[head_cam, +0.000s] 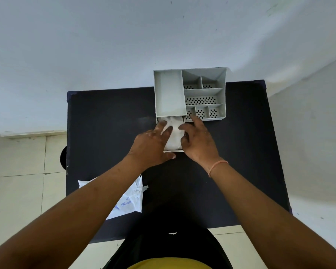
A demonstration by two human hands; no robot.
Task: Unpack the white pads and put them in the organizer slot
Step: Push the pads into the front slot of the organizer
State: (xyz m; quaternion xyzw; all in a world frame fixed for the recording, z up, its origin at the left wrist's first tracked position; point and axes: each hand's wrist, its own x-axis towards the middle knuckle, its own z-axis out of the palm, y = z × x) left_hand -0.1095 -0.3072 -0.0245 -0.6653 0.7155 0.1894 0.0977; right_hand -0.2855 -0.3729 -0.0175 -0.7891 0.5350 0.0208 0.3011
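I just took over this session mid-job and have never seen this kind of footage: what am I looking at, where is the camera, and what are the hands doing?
There is no machine here. One wide-angle camera sits on a person's head, looking down at their two bare arms over a dark, nearly black table. At the table's far edge stands a grey plastic organizer with several compartments, some with perforated floors. A shallow drawer-like slot sticks out from its front left. Both the left hand and the right hand rest on the soft white pads lying in that slot, seemingly pressing them in. Neither hand is closed around anything. Near the left forearm lies the white plastic packaging, flat and apparently emptied.
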